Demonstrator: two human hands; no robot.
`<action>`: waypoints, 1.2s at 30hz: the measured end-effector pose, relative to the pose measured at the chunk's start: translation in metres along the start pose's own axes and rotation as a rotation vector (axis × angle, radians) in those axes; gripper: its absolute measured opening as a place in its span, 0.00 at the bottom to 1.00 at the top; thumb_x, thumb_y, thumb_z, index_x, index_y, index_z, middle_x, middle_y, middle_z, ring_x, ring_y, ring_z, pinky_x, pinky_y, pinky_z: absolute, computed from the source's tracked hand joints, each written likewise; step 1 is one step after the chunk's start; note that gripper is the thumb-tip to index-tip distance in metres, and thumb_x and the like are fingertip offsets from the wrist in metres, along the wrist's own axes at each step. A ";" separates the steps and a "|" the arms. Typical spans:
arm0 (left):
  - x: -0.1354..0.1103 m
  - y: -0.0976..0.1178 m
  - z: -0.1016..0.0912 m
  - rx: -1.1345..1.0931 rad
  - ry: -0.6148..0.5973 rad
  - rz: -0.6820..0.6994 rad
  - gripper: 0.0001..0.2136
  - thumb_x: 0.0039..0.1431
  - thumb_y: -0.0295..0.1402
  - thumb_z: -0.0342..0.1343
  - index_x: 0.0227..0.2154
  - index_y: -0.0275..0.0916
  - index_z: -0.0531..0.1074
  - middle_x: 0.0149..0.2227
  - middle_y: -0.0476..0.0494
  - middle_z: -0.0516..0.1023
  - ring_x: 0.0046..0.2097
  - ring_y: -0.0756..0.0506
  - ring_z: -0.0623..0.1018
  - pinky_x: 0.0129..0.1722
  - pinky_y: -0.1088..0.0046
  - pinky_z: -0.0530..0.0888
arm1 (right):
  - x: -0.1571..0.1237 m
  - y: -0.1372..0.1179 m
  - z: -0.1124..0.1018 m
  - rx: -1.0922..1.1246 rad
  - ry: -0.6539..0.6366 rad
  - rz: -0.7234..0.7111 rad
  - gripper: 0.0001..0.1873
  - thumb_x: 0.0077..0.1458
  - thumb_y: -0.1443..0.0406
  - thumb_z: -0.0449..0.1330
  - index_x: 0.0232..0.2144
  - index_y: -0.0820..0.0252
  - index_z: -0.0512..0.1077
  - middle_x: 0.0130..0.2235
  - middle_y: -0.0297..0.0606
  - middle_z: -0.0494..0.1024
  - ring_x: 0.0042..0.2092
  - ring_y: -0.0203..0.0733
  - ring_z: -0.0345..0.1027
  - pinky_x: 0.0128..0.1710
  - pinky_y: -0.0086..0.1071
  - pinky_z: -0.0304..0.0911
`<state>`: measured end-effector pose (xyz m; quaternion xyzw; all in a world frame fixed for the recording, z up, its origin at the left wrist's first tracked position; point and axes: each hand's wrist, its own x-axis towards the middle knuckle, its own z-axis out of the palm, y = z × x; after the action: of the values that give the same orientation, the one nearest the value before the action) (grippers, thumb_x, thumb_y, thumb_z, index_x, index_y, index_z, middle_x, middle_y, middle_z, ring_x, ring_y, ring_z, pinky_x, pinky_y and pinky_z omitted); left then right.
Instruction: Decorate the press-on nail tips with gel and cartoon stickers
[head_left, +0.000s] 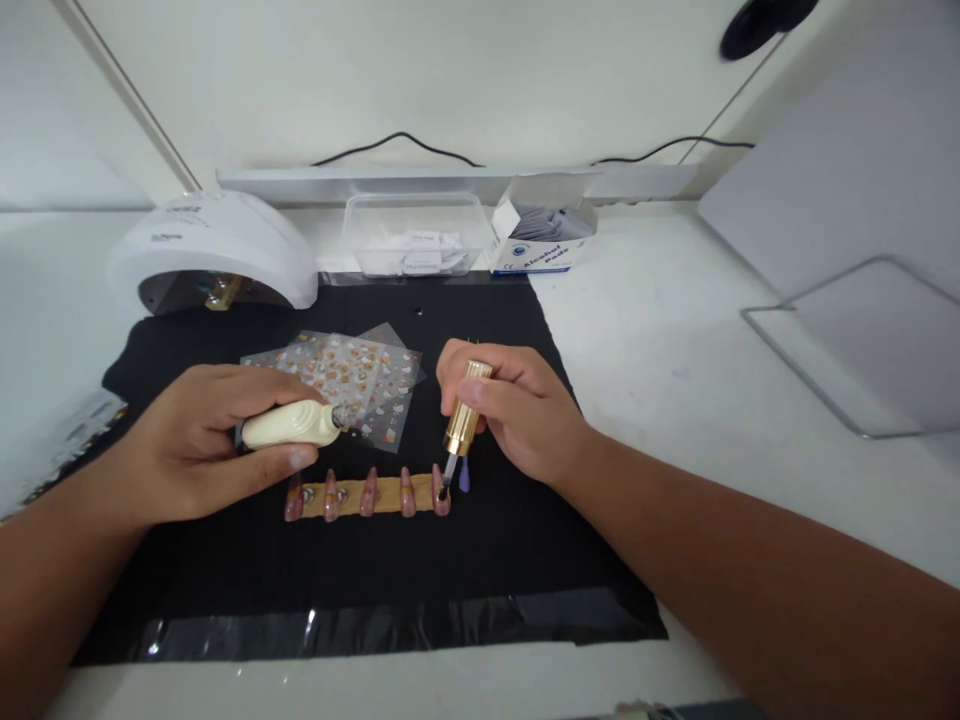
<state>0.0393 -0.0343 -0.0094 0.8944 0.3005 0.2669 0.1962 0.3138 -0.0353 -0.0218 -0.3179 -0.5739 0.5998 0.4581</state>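
Clear tub (358, 235) holds white packets; open carton (536, 258) holds sachets. Left hand (199, 440) clamps a cream bottle (289, 425) sideways, neck rightward, contents hidden. Right hand (529, 410) grips a brush (462, 420), axis steep, bristles down and slightly left, at the rightmost false nail (441, 505).

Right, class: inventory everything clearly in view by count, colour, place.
Flat mat: one, black, centre
Table: one, white, beneath mat
Flat strip: one, tan, on mat
Glossy tapered nail tips: five, pinkish, across strip
Ridged cap with brush: one, gold, at rightmost nail tip
Rounded bottle: one, cream, left of cap
Patterned transparent sheets: several, multicoloured, on mat
Small tool: one, purple, beside strip
Domed lamp: one, white, back left
Plastic tray: one, clear, back centre
Cardboard box: one, white and blue, beside tray
Cable: two stretches, black, behind
Wire frame: one, grey, right
Left hand: one, bare, holding bottle
Right hand: one, bare, holding cap
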 end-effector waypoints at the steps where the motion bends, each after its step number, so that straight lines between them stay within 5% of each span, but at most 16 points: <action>1: 0.000 0.000 0.000 0.010 0.004 0.004 0.05 0.62 0.31 0.57 0.40 0.41 0.75 0.27 0.51 0.80 0.25 0.52 0.78 0.26 0.81 0.72 | -0.001 -0.001 0.001 -0.011 -0.009 -0.003 0.08 0.48 0.65 0.60 0.20 0.61 0.70 0.22 0.28 0.67 0.21 0.28 0.57 0.21 0.26 0.53; 9: -0.001 -0.002 -0.001 0.002 -0.008 0.001 0.05 0.62 0.31 0.57 0.40 0.41 0.74 0.26 0.53 0.80 0.25 0.53 0.78 0.26 0.82 0.71 | 0.001 0.000 -0.001 -0.126 0.054 0.014 0.10 0.49 0.65 0.59 0.18 0.61 0.69 0.21 0.27 0.65 0.21 0.28 0.57 0.21 0.27 0.52; 16: -0.001 0.000 0.000 -0.025 0.008 -0.018 0.05 0.60 0.30 0.58 0.39 0.41 0.75 0.26 0.52 0.80 0.24 0.52 0.77 0.25 0.81 0.71 | -0.001 0.002 0.000 -0.014 0.027 -0.064 0.08 0.49 0.66 0.60 0.20 0.61 0.70 0.22 0.28 0.67 0.23 0.30 0.58 0.23 0.27 0.53; 28: -0.002 -0.002 0.000 0.024 0.028 0.011 0.06 0.60 0.31 0.58 0.40 0.42 0.75 0.29 0.51 0.80 0.26 0.52 0.78 0.26 0.81 0.71 | 0.000 0.000 0.001 -0.229 0.099 -0.025 0.11 0.50 0.63 0.59 0.19 0.61 0.67 0.22 0.28 0.65 0.25 0.31 0.57 0.25 0.29 0.52; 36: 0.001 0.000 -0.001 0.020 0.010 0.013 0.04 0.62 0.31 0.58 0.39 0.41 0.75 0.26 0.53 0.78 0.24 0.54 0.76 0.25 0.83 0.70 | 0.000 0.003 0.001 0.006 0.047 -0.056 0.09 0.49 0.65 0.60 0.20 0.61 0.69 0.21 0.28 0.66 0.22 0.30 0.57 0.22 0.27 0.53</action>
<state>0.0394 -0.0336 -0.0085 0.8969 0.2982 0.2698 0.1837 0.3127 -0.0352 -0.0242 -0.3143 -0.5698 0.5808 0.4891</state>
